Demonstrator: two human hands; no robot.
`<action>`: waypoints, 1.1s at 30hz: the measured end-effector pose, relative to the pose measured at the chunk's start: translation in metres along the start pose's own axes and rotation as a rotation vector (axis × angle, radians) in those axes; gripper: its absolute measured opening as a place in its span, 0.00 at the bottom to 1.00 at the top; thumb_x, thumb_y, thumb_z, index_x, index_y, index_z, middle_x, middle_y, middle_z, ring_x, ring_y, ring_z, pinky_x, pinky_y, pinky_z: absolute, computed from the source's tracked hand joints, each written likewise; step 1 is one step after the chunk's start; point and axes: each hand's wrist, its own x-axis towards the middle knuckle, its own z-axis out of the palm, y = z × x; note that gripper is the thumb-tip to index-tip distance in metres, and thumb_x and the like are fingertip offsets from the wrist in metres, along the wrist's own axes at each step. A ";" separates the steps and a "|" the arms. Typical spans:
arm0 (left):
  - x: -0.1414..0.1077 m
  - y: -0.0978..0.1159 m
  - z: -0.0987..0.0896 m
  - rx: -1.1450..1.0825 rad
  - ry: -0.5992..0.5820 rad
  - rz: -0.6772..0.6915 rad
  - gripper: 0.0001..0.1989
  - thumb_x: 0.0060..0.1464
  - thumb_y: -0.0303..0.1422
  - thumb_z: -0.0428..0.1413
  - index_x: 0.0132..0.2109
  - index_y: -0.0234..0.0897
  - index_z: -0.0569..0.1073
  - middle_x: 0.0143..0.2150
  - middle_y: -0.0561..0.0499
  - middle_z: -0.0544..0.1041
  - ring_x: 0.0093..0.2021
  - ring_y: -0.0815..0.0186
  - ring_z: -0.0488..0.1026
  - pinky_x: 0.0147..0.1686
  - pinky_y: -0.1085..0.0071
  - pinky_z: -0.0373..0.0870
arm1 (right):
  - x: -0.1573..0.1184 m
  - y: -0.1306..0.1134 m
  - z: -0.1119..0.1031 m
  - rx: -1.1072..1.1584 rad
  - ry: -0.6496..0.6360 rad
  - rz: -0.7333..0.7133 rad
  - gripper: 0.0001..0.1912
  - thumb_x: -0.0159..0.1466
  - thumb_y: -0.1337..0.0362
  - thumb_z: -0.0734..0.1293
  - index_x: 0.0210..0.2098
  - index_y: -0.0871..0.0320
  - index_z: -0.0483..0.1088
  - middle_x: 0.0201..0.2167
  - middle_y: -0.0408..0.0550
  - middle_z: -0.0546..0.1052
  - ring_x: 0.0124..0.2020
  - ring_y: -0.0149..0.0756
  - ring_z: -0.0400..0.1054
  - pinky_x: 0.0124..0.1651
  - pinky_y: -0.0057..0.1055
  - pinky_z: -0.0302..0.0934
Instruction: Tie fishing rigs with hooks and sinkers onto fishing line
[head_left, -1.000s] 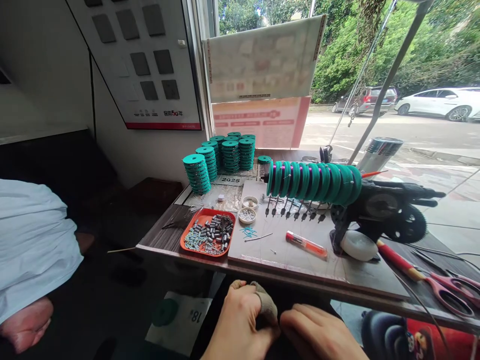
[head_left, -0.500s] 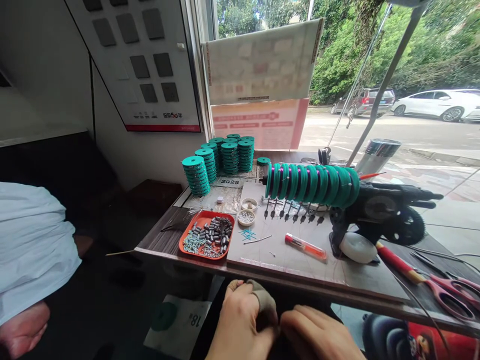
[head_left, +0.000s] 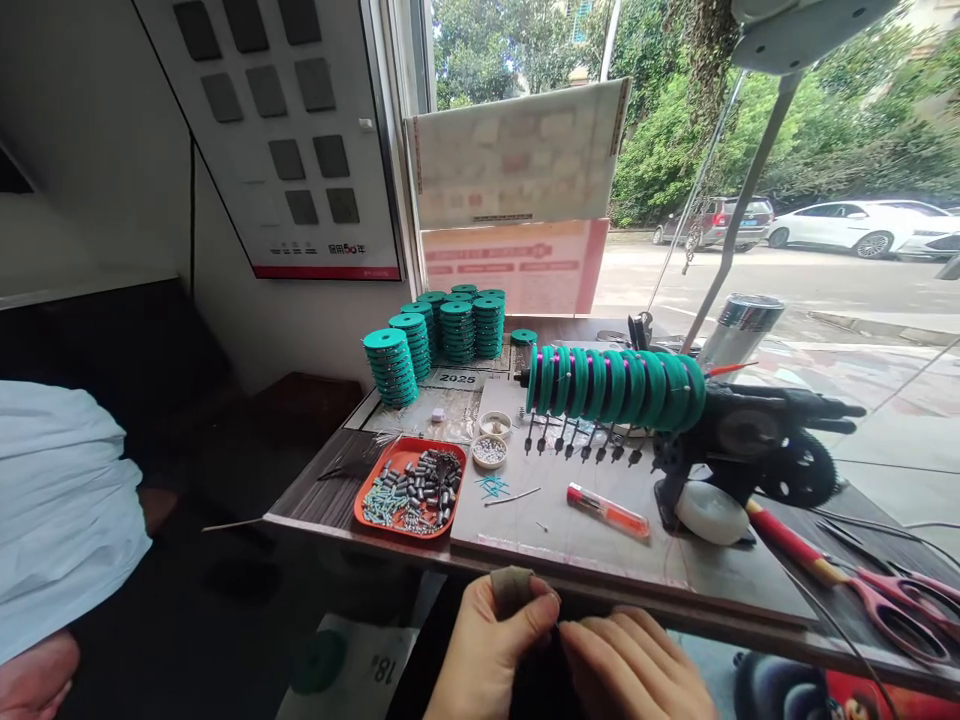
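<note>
Below the table's front edge, my left hand point(head_left: 499, 640) is closed, its thumb pressed to the index finger, which wears a tan wrap point(head_left: 511, 588). My right hand point(head_left: 634, 660) is close beside it, fingers curled together, their tips near the left thumb. Whatever lies between the fingertips is too small or dark to make out. Above the hands on the table is a grey board point(head_left: 555, 550) with an orange-red tube point(head_left: 607, 511), a thin metal rod point(head_left: 512, 497) and small turquoise pieces point(head_left: 492, 486). Green discs point(head_left: 615, 388) sit in a row on a black geared device point(head_left: 757, 425).
An orange tray point(head_left: 364, 522) of metal weights stands at the left front. Two small white cups point(head_left: 490, 452) are beside it. Stacked green spools point(head_left: 390, 370) stand behind. Scissors point(head_left: 892, 600) lie at the right. A person in a white garment point(head_left: 67, 500) is at the left.
The view has tilted up slightly. My left hand has turned, so its thumb and wrapped finger now show pinched together. My right hand remains close to it.
</note>
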 end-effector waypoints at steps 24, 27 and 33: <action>-0.023 0.024 -0.018 0.726 -0.055 0.435 0.02 0.48 0.29 0.58 0.31 0.37 0.75 0.35 0.49 0.74 0.39 0.62 0.70 0.42 0.69 0.64 | 0.016 0.007 -0.015 0.417 -0.311 0.286 0.06 0.65 0.71 0.57 0.35 0.54 0.61 0.31 0.44 0.70 0.34 0.31 0.67 0.35 0.25 0.64; -0.028 0.031 -0.014 0.870 -0.057 0.471 0.03 0.46 0.27 0.58 0.31 0.37 0.74 0.37 0.48 0.73 0.40 0.60 0.70 0.43 0.68 0.64 | 0.014 0.005 -0.013 0.420 -0.311 0.270 0.06 0.66 0.70 0.56 0.34 0.54 0.62 0.30 0.44 0.70 0.32 0.31 0.67 0.35 0.26 0.64; -0.023 0.026 -0.012 0.927 -0.139 0.455 0.04 0.49 0.29 0.56 0.28 0.36 0.73 0.35 0.47 0.73 0.37 0.61 0.70 0.40 0.69 0.64 | 0.007 0.004 -0.006 0.386 -0.305 0.247 0.08 0.68 0.67 0.54 0.33 0.54 0.61 0.29 0.44 0.71 0.33 0.33 0.67 0.36 0.30 0.63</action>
